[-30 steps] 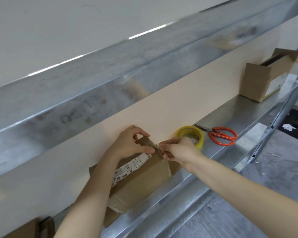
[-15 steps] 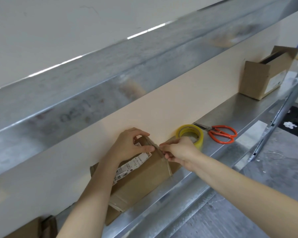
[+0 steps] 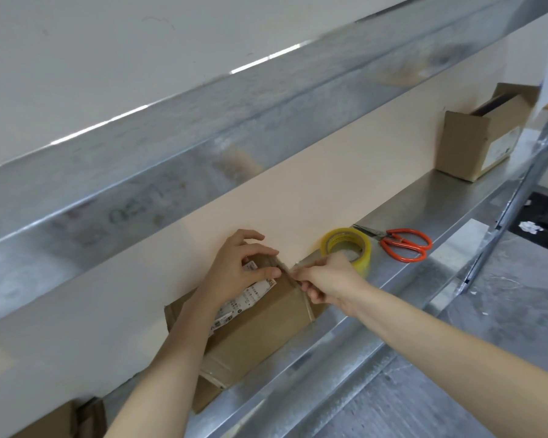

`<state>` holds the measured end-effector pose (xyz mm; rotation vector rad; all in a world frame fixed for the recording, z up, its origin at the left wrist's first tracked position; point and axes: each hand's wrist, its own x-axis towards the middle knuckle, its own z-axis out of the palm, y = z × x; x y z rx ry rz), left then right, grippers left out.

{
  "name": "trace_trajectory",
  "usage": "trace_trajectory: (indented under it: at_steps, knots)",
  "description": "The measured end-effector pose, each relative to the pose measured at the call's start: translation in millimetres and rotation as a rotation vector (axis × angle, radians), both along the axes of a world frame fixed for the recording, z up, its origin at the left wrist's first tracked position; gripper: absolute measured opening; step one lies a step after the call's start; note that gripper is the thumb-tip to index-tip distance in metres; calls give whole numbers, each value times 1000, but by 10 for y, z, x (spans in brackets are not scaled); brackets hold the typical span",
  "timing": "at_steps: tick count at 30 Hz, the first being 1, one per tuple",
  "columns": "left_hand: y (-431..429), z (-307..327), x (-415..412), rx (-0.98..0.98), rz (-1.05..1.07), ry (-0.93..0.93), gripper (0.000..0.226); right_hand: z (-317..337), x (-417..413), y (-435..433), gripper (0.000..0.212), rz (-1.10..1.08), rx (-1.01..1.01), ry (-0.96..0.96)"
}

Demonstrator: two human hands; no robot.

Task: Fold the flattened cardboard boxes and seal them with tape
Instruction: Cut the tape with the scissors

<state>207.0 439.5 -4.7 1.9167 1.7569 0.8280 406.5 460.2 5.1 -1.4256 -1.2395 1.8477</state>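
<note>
Pinching with thumb and curled fingers, our right hand (image 3: pixel 328 279) grips the tape (image 3: pixel 308 308) at the top right edge of the box (image 3: pixel 266 327). The clear strip runs down that edge toward the front; how far it is stuck we cannot tell. Our left hand (image 3: pixel 234 273) grips the box top just beside it. Its thumb presses flat on the top face close to the right hand, and its fingers curl over the far edge. The two hands almost meet at the corner.

Under our left wrist a white label (image 3: pixel 244 303) lies across the box top, partly hidden by the hand. The box sits on the shelf (image 3: pixel 424 213), back against the beige wall (image 3: pixel 329 184), with a loose flap showing at its near left end.

Just behind our right hand the yellowish roll (image 3: pixel 345 246) lies on the shelf, partly covered by the knuckles. Near it, to the right, lie the scissors (image 3: pixel 405 245), their orange handles pointing away from the roll. Well apart, at the far right end of the shelf, a second box (image 3: pixel 475 147) stands with its top open. More cardboard (image 3: pixel 60 418) shows at the lower left corner.
</note>
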Motion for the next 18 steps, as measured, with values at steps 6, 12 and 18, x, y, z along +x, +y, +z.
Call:
trace_trajectory:
  at_steps: [6, 12, 18]
  knots:
    - [-25, 11, 18, 42, 58, -24, 45, 6, 37, 2, 29, 122, 203, -164]
    - [-22, 5, 30, 77, 121, -60, 57, 100, 43, 127, 40, 270, 415, -413]
    - [-25, 6, 36, 92, 138, -70, 53, 63, -184, 336, 28, 63, 546, -353]
